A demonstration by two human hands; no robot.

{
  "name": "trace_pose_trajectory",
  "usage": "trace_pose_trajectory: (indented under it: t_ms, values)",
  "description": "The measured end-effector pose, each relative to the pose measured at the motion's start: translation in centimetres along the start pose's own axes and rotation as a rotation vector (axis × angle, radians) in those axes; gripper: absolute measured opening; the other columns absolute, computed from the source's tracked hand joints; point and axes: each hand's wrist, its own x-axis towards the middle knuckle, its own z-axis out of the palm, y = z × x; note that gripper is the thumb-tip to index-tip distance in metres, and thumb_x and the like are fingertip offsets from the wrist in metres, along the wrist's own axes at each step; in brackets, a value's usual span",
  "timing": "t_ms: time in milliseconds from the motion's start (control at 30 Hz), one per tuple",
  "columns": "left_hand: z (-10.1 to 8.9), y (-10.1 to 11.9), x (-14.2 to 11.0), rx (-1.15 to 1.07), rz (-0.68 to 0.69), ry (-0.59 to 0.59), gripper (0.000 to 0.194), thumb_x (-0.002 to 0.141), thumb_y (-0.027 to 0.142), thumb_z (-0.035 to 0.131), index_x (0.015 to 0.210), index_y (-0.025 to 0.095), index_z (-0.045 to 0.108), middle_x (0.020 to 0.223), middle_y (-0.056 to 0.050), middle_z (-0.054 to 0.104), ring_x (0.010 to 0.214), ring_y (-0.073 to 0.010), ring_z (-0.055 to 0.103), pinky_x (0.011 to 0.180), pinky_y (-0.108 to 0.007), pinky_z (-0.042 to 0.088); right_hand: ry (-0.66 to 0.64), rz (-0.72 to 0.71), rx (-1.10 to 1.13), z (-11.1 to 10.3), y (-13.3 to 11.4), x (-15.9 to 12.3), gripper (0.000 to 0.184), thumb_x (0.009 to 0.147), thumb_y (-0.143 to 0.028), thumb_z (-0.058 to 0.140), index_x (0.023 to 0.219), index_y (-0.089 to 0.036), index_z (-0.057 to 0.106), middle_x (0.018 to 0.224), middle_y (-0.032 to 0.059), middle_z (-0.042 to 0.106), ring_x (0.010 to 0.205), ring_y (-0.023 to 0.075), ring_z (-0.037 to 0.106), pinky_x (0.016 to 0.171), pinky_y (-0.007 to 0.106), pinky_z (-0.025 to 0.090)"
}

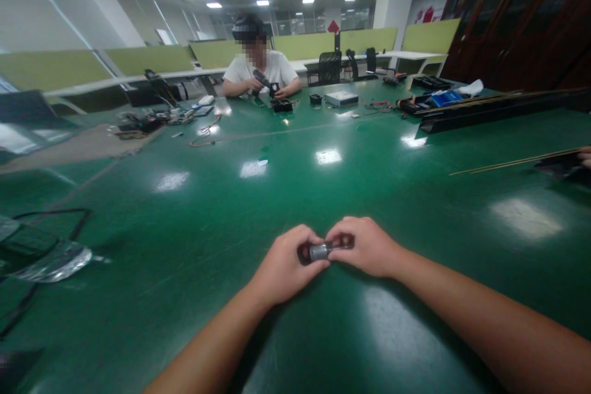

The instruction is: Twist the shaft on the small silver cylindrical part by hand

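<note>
Small cylindrical metal part [318, 252], silver-grey with a dark end, held just above or on the green worktop [295, 191]; which of the two cannot be told. It lies crosswise between the two hands, its grey barrel exposed in the gap between them. Left hand [289, 265]: grip closed around the part's dark left end, the thumb below and the index finger above. Right hand [369, 247]: grip pinching the part's right end, thumb and index finger meeting beside the barrel, the other fingers curled.

To the left, a clear plastic bag [50, 258] lies near a black cable [55, 212]. Beyond the hands, a small white piece [263, 162] rests on the worktop. At the far side, a seated person [261, 71] in a white shirt and dark headgear holds a dark handheld tool [261, 78] above a small black box [282, 105]. To the right of that box stand a small black container [316, 99] and a flat silver-grey box [341, 98]; farther right lies a long black channel [489, 112]. Thin brass-coloured rods [512, 163] extend in from the right edge.
</note>
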Motion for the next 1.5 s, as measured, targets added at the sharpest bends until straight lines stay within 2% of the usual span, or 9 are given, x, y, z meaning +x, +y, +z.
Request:
trace_pose_trajectory:
  t_ms: [133,333,467,667,800,1500]
  values:
    - [0.0,0.0,0.0,-0.002,-0.004,-0.002,0.018,0.076,0.024,0.074,0.088,0.018,0.061,0.084,-0.001,0.061,0.077,-0.017,0.056,0.069,-0.027,0.041,0.013,0.004,0.044,0.2,0.0,-0.2,0.027,0.073,-0.017,0.075,0.099,-0.022,0.07,0.085,0.0013,0.069,0.078,0.015,0.062,0.071,0.026,0.046]
    - [0.1,0.0,-0.1,-0.013,-0.007,-0.002,0.016,0.077,0.024,0.072,0.088,0.018,0.061,0.082,-0.001,0.06,0.075,-0.0166,0.056,0.068,-0.027,0.041,-0.035,-0.017,0.044,-0.7,-0.2,-0.7,0.032,0.07,-0.016,0.074,0.102,-0.02,0.068,0.092,0.0034,0.069,0.083,0.0169,0.062,0.076,0.029,0.048]
    - [0.0,0.1,-0.1,-0.012,0.0,-0.004,0.02,0.077,0.028,0.074,0.089,0.017,0.062,0.082,-0.001,0.06,0.075,-0.0167,0.056,0.068,-0.027,0.042,-0.042,-0.057,0.005,-0.9,0.0,-0.7,0.028,0.07,-0.013,0.071,0.097,-0.018,0.067,0.09,0.0036,0.069,0.084,0.0177,0.061,0.076,0.03,0.046]
    - [-0.3,0.4,-0.1,-0.054,-0.014,-0.012,0.016,0.09,0.031,0.06,0.093,0.017,0.065,0.082,-0.002,0.061,0.074,-0.0159,0.057,0.068,-0.027,0.043,-0.045,-0.068,0.002,-0.6,0.2,-0.6,0.017,0.075,-0.013,0.07,0.091,-0.018,0.069,0.085,0.0026,0.067,0.081,0.0165,0.059,0.074,0.029,0.045]
    - [-0.3,0.4,-0.1,-0.076,-0.026,-0.023,0.019,0.086,0.03,0.064,0.099,0.017,0.064,0.084,-0.002,0.062,0.073,-0.0152,0.057,0.067,-0.026,0.044,-0.055,-0.074,-0.003,-0.6,0.2,-0.6,0.015,0.076,-0.012,0.069,0.089,-0.018,0.07,0.084,0.0027,0.067,0.079,0.0161,0.059,0.073,0.028,0.045]
    - [0.0,0.2,-0.2,-0.049,-0.009,-0.026,0.018,0.075,0.024,0.074,0.086,0.017,0.062,0.082,-0.001,0.061,0.074,-0.0164,0.057,0.066,-0.026,0.041,-0.055,-0.137,-0.051,-0.5,-0.2,-0.7,0.012,0.078,-0.017,0.071,0.09,-0.019,0.072,0.083,0.0023,0.069,0.081,0.0168,0.06,0.076,0.03,0.042]
